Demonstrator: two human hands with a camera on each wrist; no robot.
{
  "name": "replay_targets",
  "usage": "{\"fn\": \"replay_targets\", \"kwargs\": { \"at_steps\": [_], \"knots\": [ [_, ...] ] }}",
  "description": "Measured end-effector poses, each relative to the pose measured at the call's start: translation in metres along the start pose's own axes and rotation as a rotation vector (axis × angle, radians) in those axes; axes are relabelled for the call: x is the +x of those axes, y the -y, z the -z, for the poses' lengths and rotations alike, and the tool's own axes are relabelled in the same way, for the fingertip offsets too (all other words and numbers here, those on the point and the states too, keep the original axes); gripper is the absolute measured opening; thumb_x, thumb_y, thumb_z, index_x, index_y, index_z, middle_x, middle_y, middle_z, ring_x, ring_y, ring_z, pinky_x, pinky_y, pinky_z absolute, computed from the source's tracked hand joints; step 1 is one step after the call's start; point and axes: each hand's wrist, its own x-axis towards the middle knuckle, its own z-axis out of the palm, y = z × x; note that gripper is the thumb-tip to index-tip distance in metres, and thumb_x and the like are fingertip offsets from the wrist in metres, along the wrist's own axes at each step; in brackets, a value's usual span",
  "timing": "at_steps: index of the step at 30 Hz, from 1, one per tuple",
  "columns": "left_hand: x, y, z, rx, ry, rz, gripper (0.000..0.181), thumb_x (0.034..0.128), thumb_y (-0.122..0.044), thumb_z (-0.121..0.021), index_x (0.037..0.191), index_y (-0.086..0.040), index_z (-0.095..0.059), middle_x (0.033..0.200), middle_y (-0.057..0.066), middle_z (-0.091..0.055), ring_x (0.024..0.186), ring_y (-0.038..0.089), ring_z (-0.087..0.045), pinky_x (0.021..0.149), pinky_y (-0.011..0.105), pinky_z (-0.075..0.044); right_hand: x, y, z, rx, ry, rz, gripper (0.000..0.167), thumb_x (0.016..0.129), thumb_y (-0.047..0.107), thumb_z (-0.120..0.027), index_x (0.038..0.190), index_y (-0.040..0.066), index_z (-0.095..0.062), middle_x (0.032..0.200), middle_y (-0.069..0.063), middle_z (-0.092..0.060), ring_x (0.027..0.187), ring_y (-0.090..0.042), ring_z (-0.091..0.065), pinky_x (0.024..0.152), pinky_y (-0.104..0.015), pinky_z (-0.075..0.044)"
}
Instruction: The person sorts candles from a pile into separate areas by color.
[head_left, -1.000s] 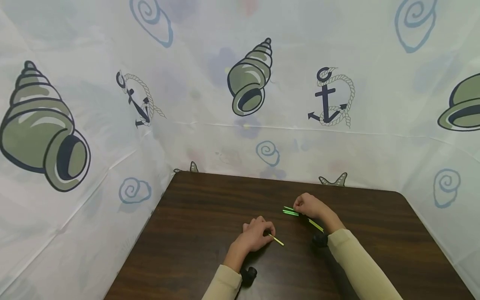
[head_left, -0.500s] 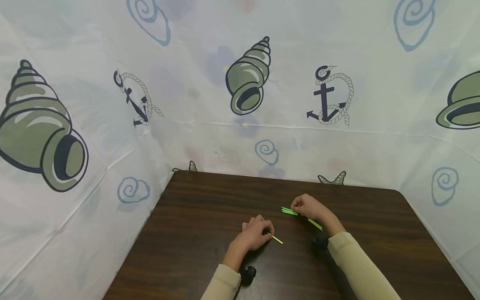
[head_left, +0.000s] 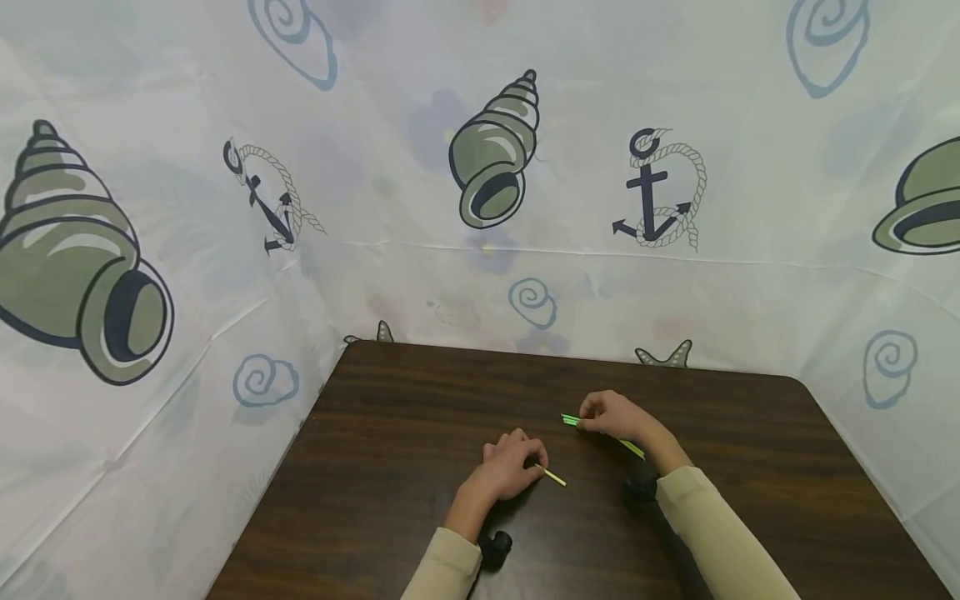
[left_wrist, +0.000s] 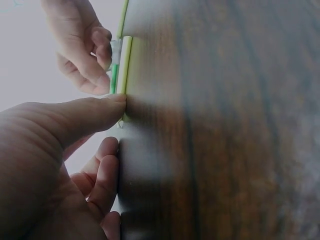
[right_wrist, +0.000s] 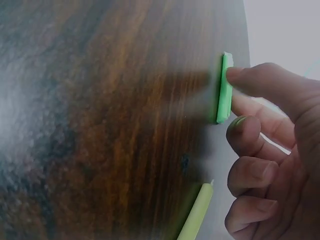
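Note:
My left hand (head_left: 513, 465) rests low over the brown table, pinching a thin yellow candle (head_left: 555, 477) between thumb and a finger. In the left wrist view the thumb presses that candle (left_wrist: 126, 65) near its end, where a pale wick shows. Farther back, my right hand (head_left: 615, 414) pinches the side of a small bundle of green candles (head_left: 569, 420), which lie parallel and close together. The right wrist view shows the thumb against the green candles (right_wrist: 225, 95), the other fingers curled below. Another yellow candle (head_left: 632, 448) lies beside the right wrist, partly covered by the hand.
The dark wood table (head_left: 420, 392) has its far edge against a white curtain (head_left: 390, 283) printed with shells and anchors. Black camera mounts (head_left: 497, 550) sit under both wrists, close to the tabletop.
The right thumb and fingers have spread and come down onto the green candles, covering more of them. The slightly separate green candle now lies against the others. My left hand stays still.

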Motion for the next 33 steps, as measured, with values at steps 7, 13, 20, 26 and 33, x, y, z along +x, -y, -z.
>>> {"fn": "replay_targets", "kwargs": {
  "at_steps": [7, 13, 20, 26, 33],
  "knots": [
    [0.003, 0.0, -0.002, -0.006, 0.0, 0.005, 0.01, 0.1031, -0.023, -0.074, 0.096, -0.027, -0.069, 0.108, -0.004, -0.055, 0.099, 0.017, -0.046, 0.085, 0.041, -0.028, -0.002, 0.002, 0.001, -0.015, -0.024, -0.002, 0.011, 0.099, 0.019, -0.077, 0.104, 0.01, -0.072, 0.082, -0.003, -0.061, 0.07, -0.018, -0.054, 0.064, -0.035, -0.046],
    [0.003, -0.001, 0.0, -0.015, 0.005, -0.006, 0.01, 0.1037, -0.022, -0.074, 0.097, -0.028, -0.069, 0.108, -0.003, -0.055, 0.098, 0.017, -0.045, 0.086, 0.042, -0.028, -0.005, 0.004, -0.001, 0.007, -0.039, -0.021, 0.016, 0.102, 0.023, -0.075, 0.109, 0.009, -0.071, 0.084, -0.005, -0.063, 0.071, -0.018, -0.055, 0.065, -0.035, -0.047],
    [0.006, 0.009, -0.008, -0.027, -0.018, -0.013, 0.013, 0.1025, -0.023, -0.074, 0.094, -0.03, -0.067, 0.105, -0.006, -0.052, 0.096, 0.016, -0.044, 0.083, 0.041, -0.027, -0.017, 0.017, -0.009, -0.009, -0.091, 0.01, 0.014, 0.106, 0.025, -0.069, 0.109, 0.012, -0.071, 0.084, -0.003, -0.066, 0.07, -0.017, -0.056, 0.063, -0.034, -0.046],
    [0.008, 0.014, -0.011, -0.022, -0.026, -0.013, 0.015, 0.103, -0.024, -0.074, 0.094, -0.032, -0.066, 0.104, -0.007, -0.05, 0.096, 0.017, -0.043, 0.082, 0.041, -0.026, -0.026, 0.036, -0.025, -0.035, -0.068, 0.076, 0.014, 0.105, 0.027, -0.07, 0.097, 0.015, -0.071, 0.082, 0.001, -0.064, 0.067, -0.014, -0.055, 0.062, -0.031, -0.046],
    [0.008, 0.016, -0.012, -0.013, -0.036, -0.025, 0.014, 0.1031, -0.027, -0.074, 0.094, -0.033, -0.065, 0.103, -0.007, -0.049, 0.094, 0.017, -0.043, 0.08, 0.042, -0.025, -0.039, 0.049, -0.044, -0.02, 0.058, 0.144, 0.014, 0.104, 0.027, -0.073, 0.097, 0.016, -0.07, 0.08, 0.004, -0.066, 0.065, -0.011, -0.057, 0.061, -0.029, -0.048]
  ]
}}
